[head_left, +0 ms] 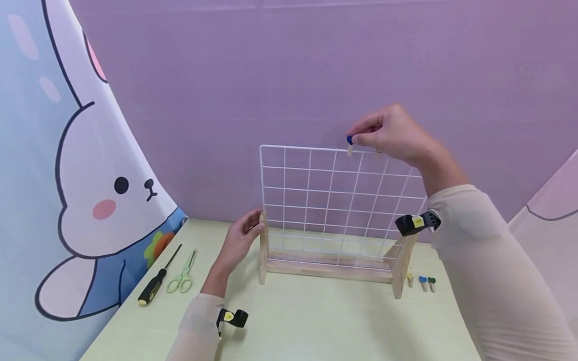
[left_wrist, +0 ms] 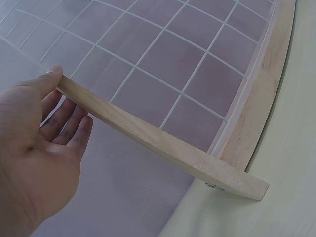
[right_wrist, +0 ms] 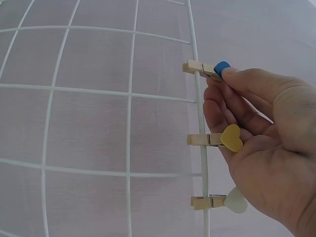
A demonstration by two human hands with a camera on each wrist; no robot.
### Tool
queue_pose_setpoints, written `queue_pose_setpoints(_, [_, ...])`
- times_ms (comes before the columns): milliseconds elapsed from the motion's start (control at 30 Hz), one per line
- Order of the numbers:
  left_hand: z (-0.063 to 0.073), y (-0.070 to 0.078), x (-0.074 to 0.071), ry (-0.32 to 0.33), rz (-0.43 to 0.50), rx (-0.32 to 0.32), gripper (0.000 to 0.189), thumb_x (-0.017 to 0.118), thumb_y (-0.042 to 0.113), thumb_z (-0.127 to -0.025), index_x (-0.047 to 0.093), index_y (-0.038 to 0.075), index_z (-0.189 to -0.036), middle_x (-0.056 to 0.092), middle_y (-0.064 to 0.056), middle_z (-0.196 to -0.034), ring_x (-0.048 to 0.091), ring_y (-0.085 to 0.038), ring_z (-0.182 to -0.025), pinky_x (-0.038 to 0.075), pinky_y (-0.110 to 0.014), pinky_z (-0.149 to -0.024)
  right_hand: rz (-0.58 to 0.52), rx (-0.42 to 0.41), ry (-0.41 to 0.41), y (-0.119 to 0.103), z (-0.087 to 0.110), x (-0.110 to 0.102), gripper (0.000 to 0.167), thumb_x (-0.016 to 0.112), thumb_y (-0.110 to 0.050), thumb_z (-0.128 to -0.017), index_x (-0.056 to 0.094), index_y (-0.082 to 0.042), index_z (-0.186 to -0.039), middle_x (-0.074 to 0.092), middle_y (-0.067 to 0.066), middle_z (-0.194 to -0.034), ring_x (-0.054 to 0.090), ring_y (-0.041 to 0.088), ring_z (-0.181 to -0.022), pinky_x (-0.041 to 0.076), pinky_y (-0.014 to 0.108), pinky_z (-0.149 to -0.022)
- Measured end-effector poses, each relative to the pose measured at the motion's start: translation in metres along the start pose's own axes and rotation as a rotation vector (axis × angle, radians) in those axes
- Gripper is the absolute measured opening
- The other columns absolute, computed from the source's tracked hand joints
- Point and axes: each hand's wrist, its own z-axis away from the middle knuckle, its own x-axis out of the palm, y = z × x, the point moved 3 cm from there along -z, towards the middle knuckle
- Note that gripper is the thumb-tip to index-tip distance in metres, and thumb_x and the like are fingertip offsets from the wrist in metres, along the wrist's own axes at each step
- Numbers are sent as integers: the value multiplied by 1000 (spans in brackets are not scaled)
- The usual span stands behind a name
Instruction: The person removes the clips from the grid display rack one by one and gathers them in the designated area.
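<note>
Blue-heart wooden clothespin (right_wrist: 206, 69) is sitting at the top edge of the white wire grid panel (head_left: 293, 147), near that edge's middle; the right hand (head_left: 392, 133) is pinching its heart end between thumb and fingers; whether its tip is fully biting the wire cannot be told. Yellow-heart clothespin (right_wrist: 231, 138) and white-heart clothespin (right_wrist: 236, 200) are sitting along the same edge, nearer the panel's top right corner; the left hand (left_wrist: 49, 158) is gripping the upper end of the left wooden upright (left_wrist: 148, 134).

Handling: the blue-heart piece is probably weighing little and feeling stiff, its spring resisting the squeeze; the painted heart is likely being the slippery, weaker part; the soundest hold is lying across both wooden legs, behind the spring.
</note>
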Motion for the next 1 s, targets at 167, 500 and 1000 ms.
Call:
queue_pose_setpoints(167, [0,0,1,0,4,-6,49,66,17,-102,53,7,-148,61,-17,-145,59,-22,-131,51,-14,-104,5,3,41,0,2,1,20,73,-16,-95,80,-9,-112,79,-6,-98,65,8,-84,51,21,-65])
queue_pose_setpoints(500, [0,2,1,-4,3,-10,50,66,18,-102,53,7,-149,61,-17,-145,58,-24,-132,51,-15,-104,-40,13,125,-1,8,-8,21,75,-23,-95,81,-12,-112,76,-13,-83,57,9,-68,44,23,-51])
queue_pose_setpoints(1000, [0,2,-1,4,-6,-13,49,66,19,-102,53,8,-149,61,-16,-145,59,-20,-130,51,-14,-104,-107,-28,185,11,34,-37,29,78,-28,-94,78,-12,-118,78,-14,-96,63,5,-80,48,18,-59])
